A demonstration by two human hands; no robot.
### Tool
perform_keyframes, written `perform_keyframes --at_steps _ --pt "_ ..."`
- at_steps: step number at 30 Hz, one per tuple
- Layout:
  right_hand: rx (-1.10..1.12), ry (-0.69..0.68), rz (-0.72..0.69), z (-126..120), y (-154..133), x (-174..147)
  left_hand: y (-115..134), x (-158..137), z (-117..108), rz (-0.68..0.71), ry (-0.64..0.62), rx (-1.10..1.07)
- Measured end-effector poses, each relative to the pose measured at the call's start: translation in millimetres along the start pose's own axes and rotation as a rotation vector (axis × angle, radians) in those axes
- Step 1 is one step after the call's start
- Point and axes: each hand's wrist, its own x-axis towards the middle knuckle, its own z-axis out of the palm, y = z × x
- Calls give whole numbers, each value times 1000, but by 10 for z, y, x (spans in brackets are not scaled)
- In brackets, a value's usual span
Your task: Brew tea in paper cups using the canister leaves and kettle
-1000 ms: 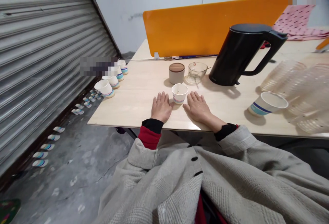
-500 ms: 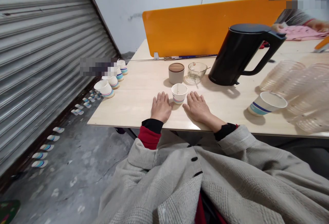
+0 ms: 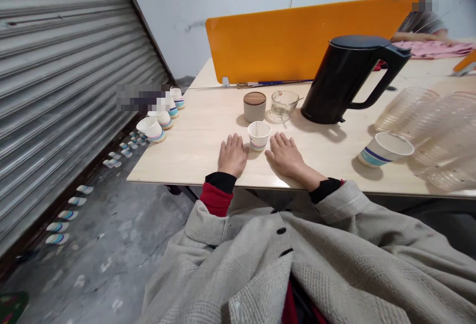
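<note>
My left hand (image 3: 233,156) lies flat, palm down, on the pale wooden table (image 3: 186,160), just left of a white paper cup (image 3: 259,138) with coloured stripes. On the cup's other side my right hand (image 3: 286,154) rests the same way, fingers stretched forward. The cup stands upright between them, and neither hand grips it. Behind it are a grey canister (image 3: 255,108) with a wooden lid and a glass bowl (image 3: 284,104) with something dark inside. A black electric kettle (image 3: 342,81) stands farther right.
A larger paper cup (image 3: 385,150) and stacks of clear plastic cups (image 3: 442,130) occupy the right side. Several paper cups (image 3: 150,129) line the left edge; more stand on the floor by the shutter (image 3: 67,66). An orange divider (image 3: 297,43) runs behind; another person handles pink cloth (image 3: 439,50).
My hands and the cup between them have stayed in place. Across the divider, the other person's hands have shifted over the pink cloth.
</note>
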Motion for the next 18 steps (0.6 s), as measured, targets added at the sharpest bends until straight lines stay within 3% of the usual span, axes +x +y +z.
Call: perform_keyframes --at_steps 6,10,14,18 --pt "42 55 -18 97 30 13 22 -15 -26 -7 4 23" --pt "316 277 -12 96 267 105 42 -25 -55 -14 -5 8" --pt "661 526 160 -126 656 388 46 -26 -62 -7 -5 -10" --pt "900 604 316 -382 913 795 39 -32 -66 -9 -9 -16"
